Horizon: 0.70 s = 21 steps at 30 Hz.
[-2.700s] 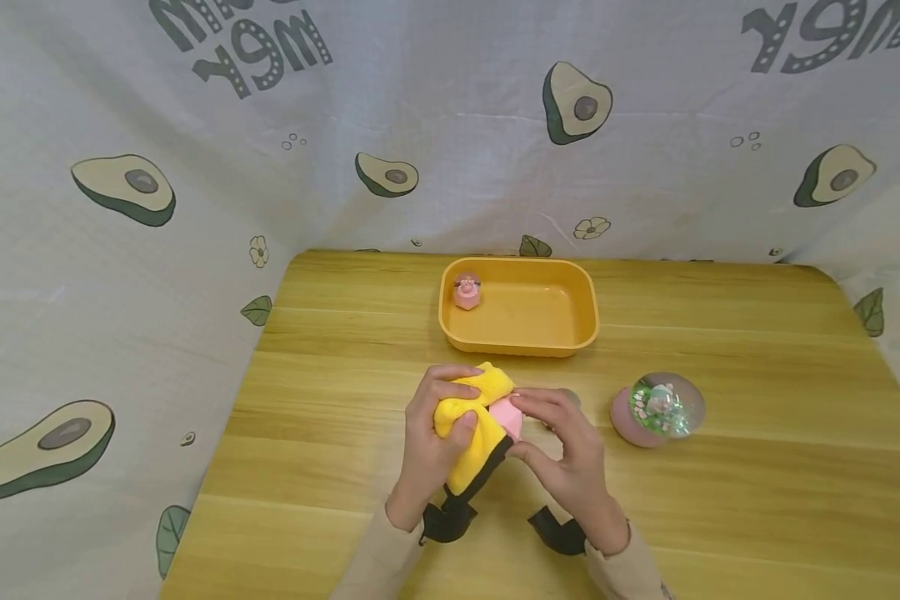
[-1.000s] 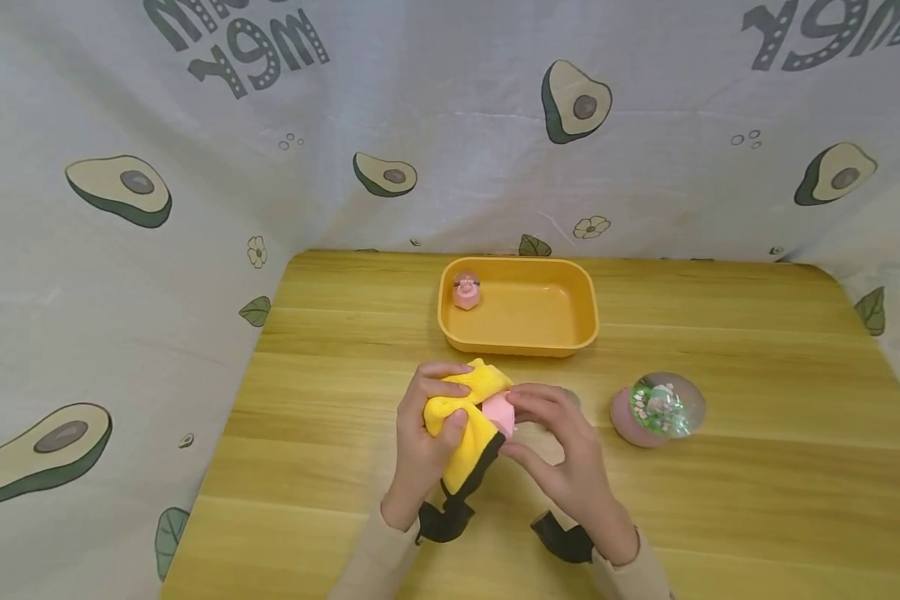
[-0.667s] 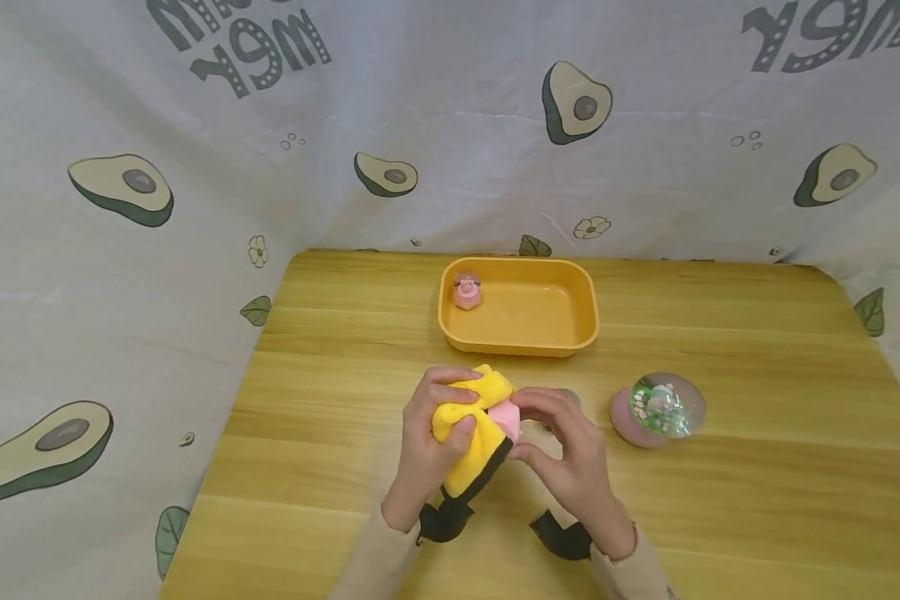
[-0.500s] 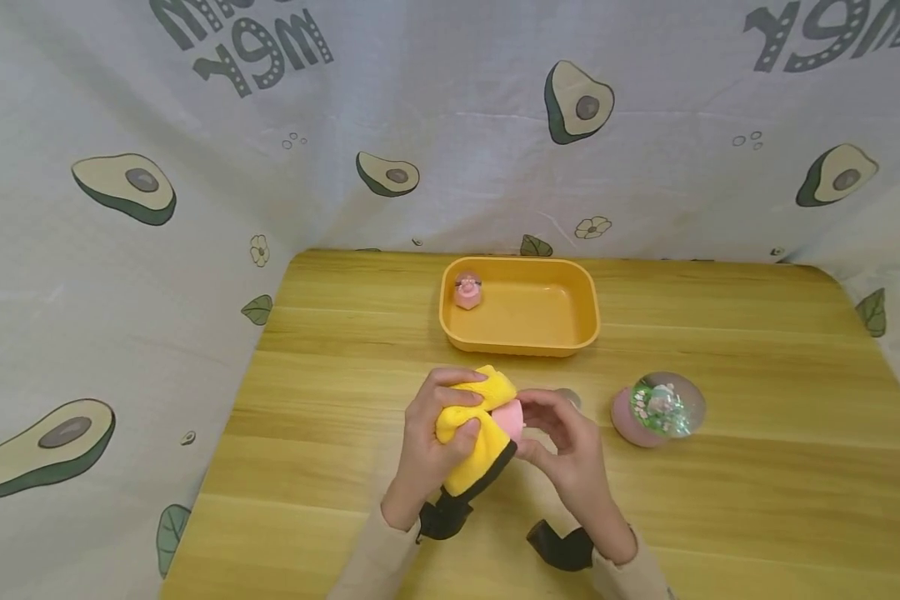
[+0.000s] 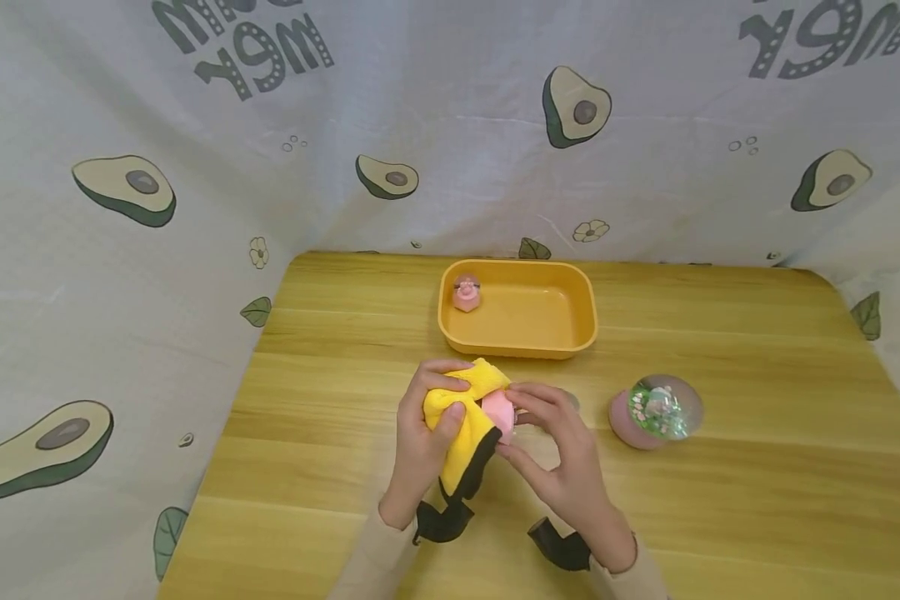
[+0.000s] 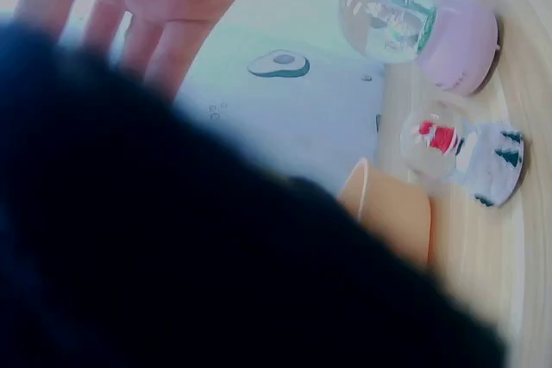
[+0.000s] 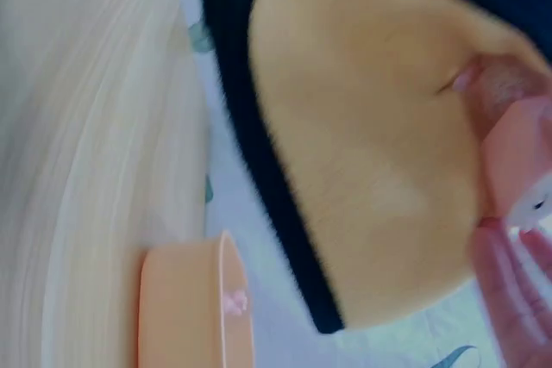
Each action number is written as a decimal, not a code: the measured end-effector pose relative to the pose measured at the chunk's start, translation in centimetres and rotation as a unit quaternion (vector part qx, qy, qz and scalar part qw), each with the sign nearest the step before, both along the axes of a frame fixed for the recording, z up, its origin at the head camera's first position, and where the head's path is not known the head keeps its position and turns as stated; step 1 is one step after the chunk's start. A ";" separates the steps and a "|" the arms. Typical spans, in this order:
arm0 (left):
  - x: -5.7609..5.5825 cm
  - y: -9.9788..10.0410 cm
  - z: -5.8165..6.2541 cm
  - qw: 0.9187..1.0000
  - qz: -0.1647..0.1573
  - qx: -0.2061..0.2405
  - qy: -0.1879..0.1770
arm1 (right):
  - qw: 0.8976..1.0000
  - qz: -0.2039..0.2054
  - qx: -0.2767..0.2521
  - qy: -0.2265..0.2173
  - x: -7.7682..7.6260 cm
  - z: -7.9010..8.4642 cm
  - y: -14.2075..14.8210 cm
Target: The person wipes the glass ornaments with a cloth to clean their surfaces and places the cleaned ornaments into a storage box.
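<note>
My left hand (image 5: 427, 425) grips a yellow cloth (image 5: 468, 454) with black edging, thumb on top, bunched around a small pink snow globe (image 5: 498, 412). Only the faceted pink base shows; the cloth covers the rest. My right hand (image 5: 566, 454) pinches that base between thumb and fingertips at its right side. In the right wrist view the cloth (image 7: 379, 161) spreads large, with the pink base (image 7: 516, 157) at the right edge and its pale underside visible. A dark blurred shape (image 6: 190, 239) fills much of the left wrist view.
A yellow tray (image 5: 521, 350) stands at the back, with a small pink snow globe (image 5: 467, 293) inside. A larger pink-based snow globe (image 5: 633, 425) is to the right. A white-based snow globe (image 6: 496, 161), with a red figure inside, is mostly behind my right hand in the head view.
Both hands have shifted slightly left with the cloth and globe. The right thumb and fingers have shifted around the pink base, which now shows a different facet. The tray and other globes stay put.
</note>
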<state>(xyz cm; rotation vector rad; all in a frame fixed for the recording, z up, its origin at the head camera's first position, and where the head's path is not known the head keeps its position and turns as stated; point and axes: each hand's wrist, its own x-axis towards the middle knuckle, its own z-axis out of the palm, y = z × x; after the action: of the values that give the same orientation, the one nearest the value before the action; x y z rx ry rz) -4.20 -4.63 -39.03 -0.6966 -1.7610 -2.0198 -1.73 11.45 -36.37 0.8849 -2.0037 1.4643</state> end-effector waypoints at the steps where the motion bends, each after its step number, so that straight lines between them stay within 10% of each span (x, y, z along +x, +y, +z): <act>1: 0.1 0.0 0.0 1.000 -0.006 0.004 -0.008 | 1.000 -0.002 0.001 0.026 -0.1 0.2 -0.1; 6: 0.5 0.0 1.0 1.000 -0.014 -0.012 -0.006 | 0.997 0.009 -0.026 0.068 -0.5 -0.1 0.2; 11: 1.0 0.1 3.0 0.997 -0.007 -0.061 0.048 | 0.992 0.052 -0.095 -0.064 -0.2 -1.6 0.8; 16: 1.2 0.2 3.6 0.992 0.000 -0.092 0.080 | 0.962 0.053 -0.133 -0.231 0.4 -1.8 1.3; 21: 1.1 0.3 3.3 0.994 0.015 -0.077 0.078 | 0.971 0.050 -0.100 -0.213 0.3 -1.4 1.3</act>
<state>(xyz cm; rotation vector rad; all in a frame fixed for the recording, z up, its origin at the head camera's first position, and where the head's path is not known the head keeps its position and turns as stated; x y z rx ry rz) -3.15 -4.33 -35.74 -0.8465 -1.8356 -1.7716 -1.40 12.72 -37.74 0.6332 -2.0724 2.0124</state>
